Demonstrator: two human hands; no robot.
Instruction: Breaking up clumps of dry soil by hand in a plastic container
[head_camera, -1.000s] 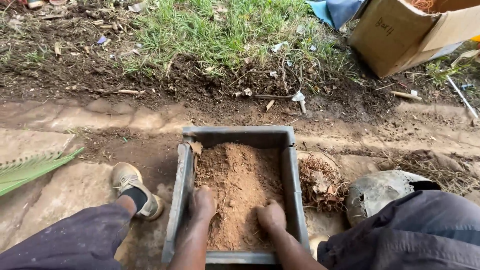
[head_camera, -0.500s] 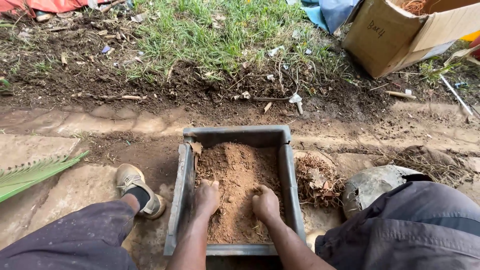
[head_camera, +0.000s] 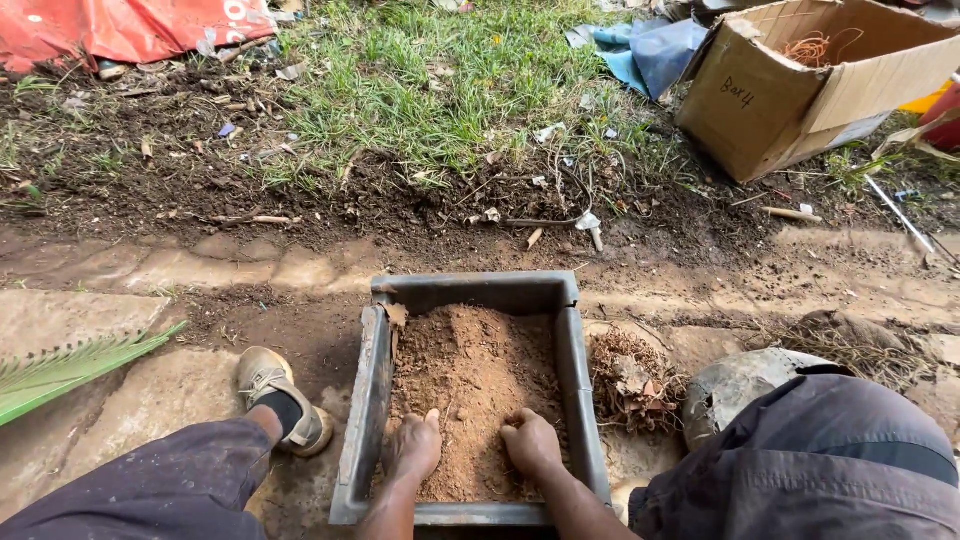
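Brown soil (head_camera: 470, 385) fills grey tray (head_camera: 372, 400), near centre. Left hand (head_camera: 415, 447) and right hand (head_camera: 532, 443) press flat, fingers spread, gripping nothing, packing it down. Cardboard box (head_camera: 790, 90) far right.

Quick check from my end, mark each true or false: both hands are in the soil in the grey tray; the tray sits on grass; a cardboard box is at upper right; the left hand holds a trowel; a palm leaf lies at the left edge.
1. Both hands press into the soil in the grey tray. True: the left hand and the right hand rest on it.
2. The tray sits on grass. False: it sits on bare dirt and stone; the grass lies beyond.
3. A cardboard box is at upper right. True.
4. The left hand holds a trowel. False: it is bare, flat on the soil.
5. A palm leaf lies at the left edge. True.
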